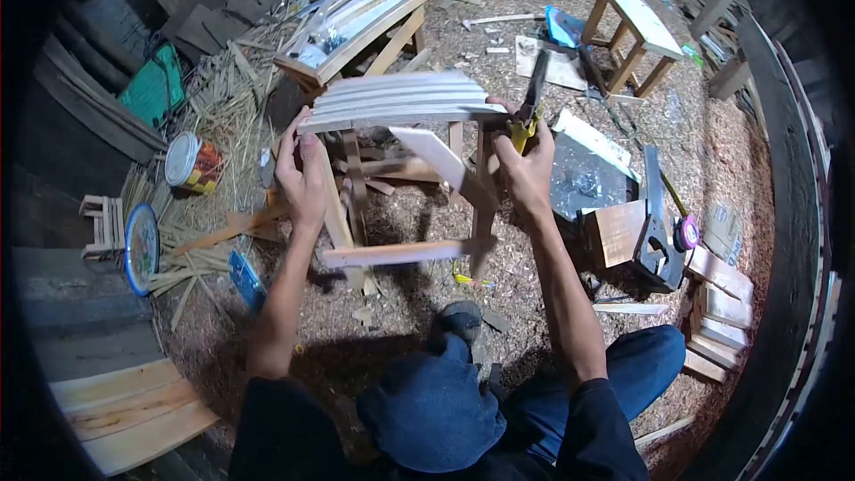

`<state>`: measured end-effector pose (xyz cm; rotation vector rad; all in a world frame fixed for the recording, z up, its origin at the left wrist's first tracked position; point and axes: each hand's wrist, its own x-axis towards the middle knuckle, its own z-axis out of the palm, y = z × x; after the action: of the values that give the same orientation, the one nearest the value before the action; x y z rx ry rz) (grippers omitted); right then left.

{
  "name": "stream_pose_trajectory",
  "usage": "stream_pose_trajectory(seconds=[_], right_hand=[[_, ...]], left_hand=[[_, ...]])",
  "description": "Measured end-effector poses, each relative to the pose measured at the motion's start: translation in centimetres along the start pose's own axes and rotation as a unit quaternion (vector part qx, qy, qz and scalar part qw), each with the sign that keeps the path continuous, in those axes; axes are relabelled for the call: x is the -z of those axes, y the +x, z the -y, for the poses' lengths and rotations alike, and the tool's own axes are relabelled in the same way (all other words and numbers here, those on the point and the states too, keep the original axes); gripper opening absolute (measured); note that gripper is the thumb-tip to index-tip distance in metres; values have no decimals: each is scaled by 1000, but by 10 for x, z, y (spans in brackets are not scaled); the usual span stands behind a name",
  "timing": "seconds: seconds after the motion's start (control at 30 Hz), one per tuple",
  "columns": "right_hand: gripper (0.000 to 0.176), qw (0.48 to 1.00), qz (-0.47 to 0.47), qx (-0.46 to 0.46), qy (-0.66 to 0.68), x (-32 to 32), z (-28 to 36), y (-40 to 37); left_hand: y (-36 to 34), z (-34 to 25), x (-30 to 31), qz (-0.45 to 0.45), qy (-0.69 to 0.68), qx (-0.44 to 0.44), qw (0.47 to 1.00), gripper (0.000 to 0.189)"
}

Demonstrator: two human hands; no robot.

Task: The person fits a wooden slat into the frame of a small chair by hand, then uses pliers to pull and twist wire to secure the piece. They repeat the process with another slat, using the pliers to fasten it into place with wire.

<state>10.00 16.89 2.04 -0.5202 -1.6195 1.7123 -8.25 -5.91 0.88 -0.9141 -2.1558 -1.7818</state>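
Person seated on the sawdust floor (534, 303), knees up, slatted stool (401, 98) held in the air between both hands, seat tilted away. Left hand (303, 180): grip closed on the stool's left edge, where seat meets leg. Right hand (527, 169): grip closed around a yellow-handled tool (534, 89), its dark end pointing up, knuckles against the stool's right leg. Lower front rail (396, 254) runs across just above the knees. A finished stool (637, 27) stands well apart at upper right; paint tin (191, 162) to the left. Judgement: the hold is best braced close to the joints, frame square, tool end turned away from the left fingers.
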Motion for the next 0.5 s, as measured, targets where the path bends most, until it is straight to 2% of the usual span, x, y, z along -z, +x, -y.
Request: stream_pose_trajectory(seconds=[0.07,0.17,0.2,0.37,0.43,0.5], right_hand=[[40,998,-22,38,39,2,-3,6],[39,999,-32,23,5,14,-16,2],[40,997,-42,55,16,16,-24,-2],[44,997,-50,43,40,43,-45,-23],[42,999,-15,-28,1,60,-44,-29],[42,1000,-11,-7,10,66,-44,-31]], left_hand=[[-7,2,-15,-40,-14,-48,998,46],[-32,25,-40,-80,-25,-81,993,45],[-38,21,-44,-74,-26,-80,994,46],[-46,17,-53,-43,-14,-98,994,43],[-46,17,-56,-9,-25,-114,993,40],[-50,14,-57,10,-27,-107,994,44]])
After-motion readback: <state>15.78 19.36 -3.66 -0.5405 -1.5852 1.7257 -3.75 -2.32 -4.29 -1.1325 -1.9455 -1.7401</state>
